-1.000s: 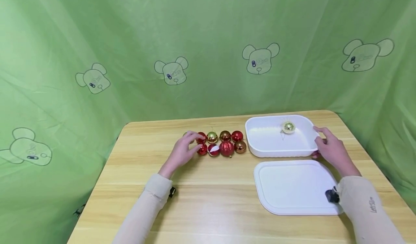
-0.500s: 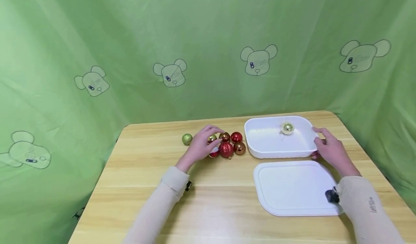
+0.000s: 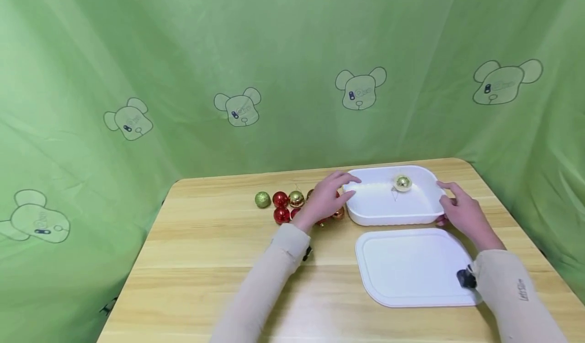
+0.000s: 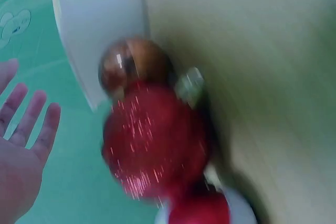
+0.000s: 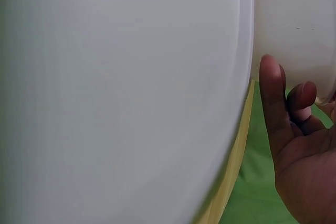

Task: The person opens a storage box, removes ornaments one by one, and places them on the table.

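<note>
My left hand (image 3: 325,196) hovers above the right end of two rows of Christmas baubles, fingers spread toward the left rim of a white plastic box (image 3: 388,219). The left wrist view shows its palm with nothing in it, beside a glittery red bauble (image 4: 157,140) and a copper bauble (image 4: 134,66). My right hand (image 3: 465,217) grips the box's right end, with fingers against the outer wall. Inside the box lies one gold bauble (image 3: 403,183). A green glitter bauble (image 3: 262,199), red bauble (image 3: 280,199) and gold-green bauble (image 3: 296,198) show left of my hand, which partly hides others.
The white lid (image 3: 416,267) lies flat on the wooden table (image 3: 205,262) in front of the box, under my right forearm. A green curtain (image 3: 292,145) printed with bear heads hangs close behind the table's back edge.
My left hand has moved right along the baubles, from their left end to the box's left rim, uncovering the green and red ones. My right hand stays on the box.
</note>
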The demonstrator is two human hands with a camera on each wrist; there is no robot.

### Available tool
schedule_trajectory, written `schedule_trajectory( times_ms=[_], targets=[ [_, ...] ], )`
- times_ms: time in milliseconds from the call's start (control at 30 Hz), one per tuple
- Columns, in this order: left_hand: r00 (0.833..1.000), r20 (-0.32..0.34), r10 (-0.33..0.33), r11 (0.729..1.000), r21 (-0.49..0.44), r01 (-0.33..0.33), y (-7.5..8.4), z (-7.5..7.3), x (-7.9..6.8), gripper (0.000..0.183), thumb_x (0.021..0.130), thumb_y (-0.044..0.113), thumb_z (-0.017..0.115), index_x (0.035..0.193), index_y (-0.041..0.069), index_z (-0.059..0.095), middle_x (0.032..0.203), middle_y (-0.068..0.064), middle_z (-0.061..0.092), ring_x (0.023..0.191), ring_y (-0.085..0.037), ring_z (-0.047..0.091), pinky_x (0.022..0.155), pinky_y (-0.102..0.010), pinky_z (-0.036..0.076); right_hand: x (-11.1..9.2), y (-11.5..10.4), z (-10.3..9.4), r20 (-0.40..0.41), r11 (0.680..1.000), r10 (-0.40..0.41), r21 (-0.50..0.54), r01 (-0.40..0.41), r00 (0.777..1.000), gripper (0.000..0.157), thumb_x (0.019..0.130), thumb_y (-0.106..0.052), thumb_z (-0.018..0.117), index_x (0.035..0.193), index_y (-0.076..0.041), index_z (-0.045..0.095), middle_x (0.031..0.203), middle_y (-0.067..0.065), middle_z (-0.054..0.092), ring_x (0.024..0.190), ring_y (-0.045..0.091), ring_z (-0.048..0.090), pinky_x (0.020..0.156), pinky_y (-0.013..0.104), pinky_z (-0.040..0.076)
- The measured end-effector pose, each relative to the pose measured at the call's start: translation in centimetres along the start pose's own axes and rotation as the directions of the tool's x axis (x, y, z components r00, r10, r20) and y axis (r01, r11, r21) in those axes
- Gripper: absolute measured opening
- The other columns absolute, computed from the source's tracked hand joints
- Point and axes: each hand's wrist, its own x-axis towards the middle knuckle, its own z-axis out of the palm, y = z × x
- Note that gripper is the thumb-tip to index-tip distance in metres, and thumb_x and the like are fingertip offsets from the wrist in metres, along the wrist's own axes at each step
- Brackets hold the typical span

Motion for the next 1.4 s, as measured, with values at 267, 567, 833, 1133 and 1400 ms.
schedule_trajectory(
  times_ms=[267, 567, 833, 1133, 1400],
  targets=[
    [0.996, 0.083, 0.034, 0.999, 0.031, -0.036, 2.3, 3.5, 3.8, 0.034, 0.105, 0.027, 0.062, 0.138, 0.023, 0.062, 0.139, 0.005, 0.062, 0.126, -0.012, 0.06, 0.108, -0.018, 0.046, 0.0, 0.1, -0.1, -0.005, 1.0, 0.003, 0.001, -0.003, 1.0, 0.057, 0.11, -0.027, 0.033, 0.163, -0.006, 0.025, 0.084, 0.018, 0.073, 0.063, 0.021, 0.071, 0.059, 0.032, 0.061],
    [0.99, 0.137, 0.013, 1.0, 0.005, -0.014, 3.8, 7.1, 7.3, 0.039, 0.105, 0.026, 0.063, 0.143, 0.024, 0.059, 0.142, 0.006, 0.061, 0.128, -0.007, 0.059, 0.107, -0.013, 0.043, 0.1, 0.2, -0.2, 0.009, 1.0, 0.013, -0.008, -0.012, 1.0, 0.057, 0.111, -0.027, 0.033, 0.163, -0.006, 0.024, 0.082, 0.016, 0.072, 0.065, 0.022, 0.071, 0.06, 0.031, 0.061],
    [0.985, 0.17, -0.019, 1.0, 0.008, 0.018, 4.5, 10.3, 8.9, 0.042, 0.104, 0.028, 0.064, 0.145, 0.025, 0.057, 0.143, 0.006, 0.058, 0.129, -0.006, 0.058, 0.11, -0.009, 0.038, 0.3, 0.1, -0.2, 0.018, 1.0, 0.012, -0.006, -0.012, 1.0, 0.058, 0.111, -0.028, 0.034, 0.163, -0.005, 0.024, 0.084, 0.018, 0.073, 0.064, 0.021, 0.071, 0.059, 0.031, 0.061],
    [0.973, 0.214, -0.085, 0.988, 0.146, 0.055, 4.3, 11.4, 9.2, 0.052, 0.103, 0.037, 0.064, 0.153, 0.03, 0.05, 0.161, 0.009, 0.045, 0.146, -0.007, 0.044, 0.12, -0.018, 0.034, 0.2, -0.2, 0.2, 0.015, 1.0, 0.012, -0.004, -0.012, 1.0, 0.057, 0.11, -0.026, 0.034, 0.163, -0.005, 0.025, 0.081, 0.017, 0.072, 0.063, 0.022, 0.071, 0.058, 0.032, 0.061],
    [0.951, 0.276, -0.141, 0.98, 0.175, 0.095, 4.1, 12.1, 9.3, 0.062, 0.104, 0.041, 0.061, 0.16, 0.032, 0.038, 0.171, 0.009, 0.026, 0.155, -0.009, 0.031, 0.123, -0.02, 0.03, 0.4, 0.3, 0.1, 0.013, 1.0, 0.016, -0.021, -0.015, 1.0, 0.057, 0.11, -0.027, 0.034, 0.163, -0.006, 0.024, 0.082, 0.016, 0.073, 0.064, 0.022, 0.071, 0.059, 0.03, 0.06]
  ],
)
